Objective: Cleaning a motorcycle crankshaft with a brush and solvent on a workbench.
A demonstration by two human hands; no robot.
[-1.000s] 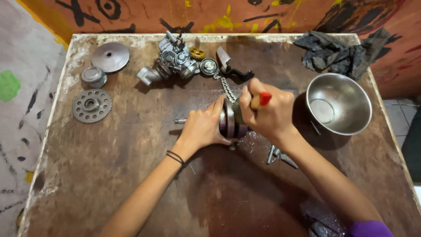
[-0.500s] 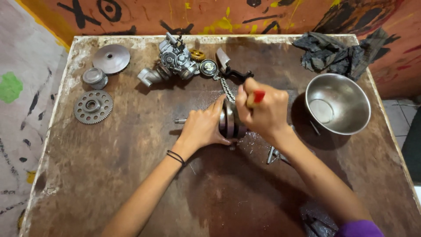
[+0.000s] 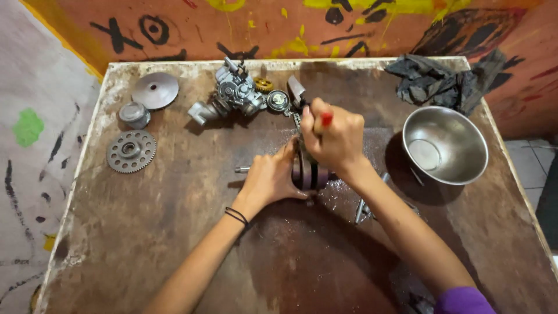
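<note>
— What are we holding?
— Our left hand [image 3: 273,179] is cupping the crankshaft [image 3: 311,173] at mid-table [image 3: 174,244]; our right hand [image 3: 332,137] is fisting a red-handled tool [image 3: 325,120] above it.
— Around us?
— A steel bowl [image 3: 444,145] is sitting right, a gear [image 3: 131,151] far left.

Worn brown table [image 3: 145,244], orange painted wall [image 3: 372,29].
</note>
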